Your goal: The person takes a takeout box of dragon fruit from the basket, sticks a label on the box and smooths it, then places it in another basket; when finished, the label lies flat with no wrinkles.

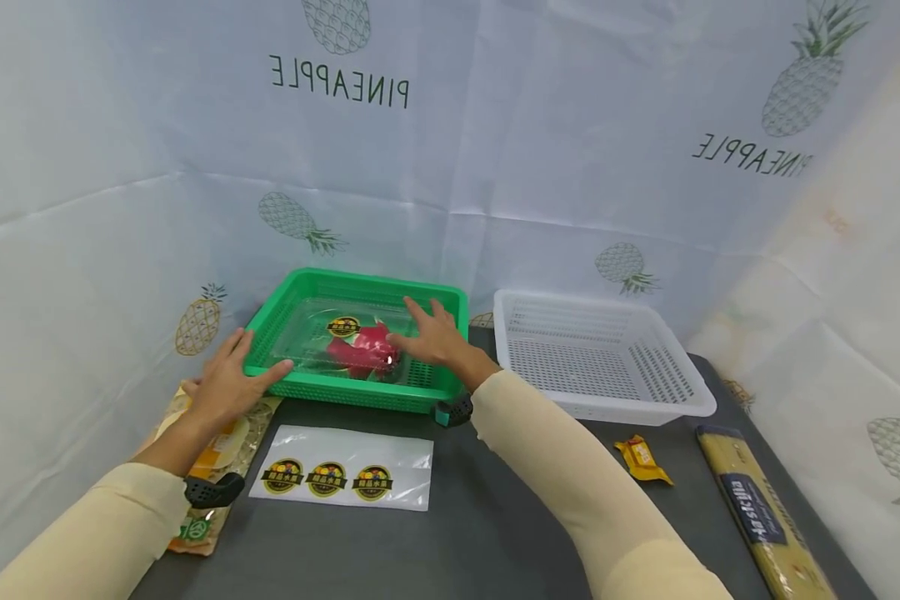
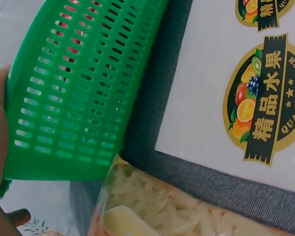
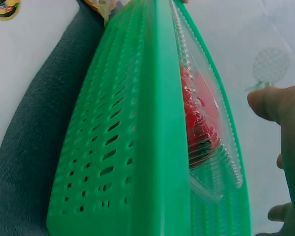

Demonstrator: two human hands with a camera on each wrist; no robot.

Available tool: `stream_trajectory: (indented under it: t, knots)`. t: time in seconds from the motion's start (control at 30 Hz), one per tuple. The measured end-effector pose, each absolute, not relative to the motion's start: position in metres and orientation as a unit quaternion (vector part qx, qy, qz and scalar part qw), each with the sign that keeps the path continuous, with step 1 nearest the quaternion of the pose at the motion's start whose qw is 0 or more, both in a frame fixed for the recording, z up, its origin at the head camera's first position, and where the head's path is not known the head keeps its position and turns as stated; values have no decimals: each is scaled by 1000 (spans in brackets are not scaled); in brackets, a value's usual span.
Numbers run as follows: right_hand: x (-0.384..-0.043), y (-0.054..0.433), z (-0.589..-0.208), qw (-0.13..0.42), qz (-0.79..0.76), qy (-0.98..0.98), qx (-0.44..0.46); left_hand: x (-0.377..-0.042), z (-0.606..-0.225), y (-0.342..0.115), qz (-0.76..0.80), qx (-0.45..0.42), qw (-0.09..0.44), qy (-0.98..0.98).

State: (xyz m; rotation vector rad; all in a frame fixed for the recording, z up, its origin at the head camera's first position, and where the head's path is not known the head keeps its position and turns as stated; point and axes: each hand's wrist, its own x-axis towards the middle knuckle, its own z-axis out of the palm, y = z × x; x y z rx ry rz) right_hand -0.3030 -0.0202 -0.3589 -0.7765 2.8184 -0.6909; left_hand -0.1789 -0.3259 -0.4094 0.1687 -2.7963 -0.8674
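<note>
A green basket (image 1: pixel 352 400) stands at the back left of the dark table. Inside lies a clear plastic box (image 1: pixel 307 337) holding a red dragon fruit (image 1: pixel 371 348), with a round fruit sticker (image 1: pixel 343 327) on its lid. My left hand (image 1: pixel 228 383) is at the basket's front left corner, thumb by the front rim and fingers straight along the left side. Its fingers also show beside the basket in the left wrist view. Over the basket's right part my right hand (image 1: pixel 431 337) has its fingers spread. In the right wrist view its thumb (image 3: pixel 268 103) stands apart from the box.
In front of the basket lies a white sheet (image 1: pixel 345 446) with several fruit stickers. A clear food bag (image 1: pixel 210 467) lies under my left forearm. To the right are a white basket (image 1: pixel 600 408), a small orange packet (image 1: pixel 641 458) and a long noodle pack (image 1: pixel 765 517). Pineapple-printed cloth (image 1: pixel 465 133) hangs behind.
</note>
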Motion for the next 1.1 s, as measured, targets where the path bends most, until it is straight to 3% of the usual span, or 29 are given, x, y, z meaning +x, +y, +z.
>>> stream_trajectory:
  t: [0.23, 0.63, 1.1]
  knots:
    - [-293, -17, -350, 33, -154, 955, -253, -178, -401, -332, -279, 55, 94, -954]
    - [-282, -3, -339, -12, -97, 971, -219, -179, -369, -329, -256, 39, 127, -958]
    - [-262, 27, -327, -18, -76, 988, -133, -178, -344, -314, -186, 16, 165, -968]
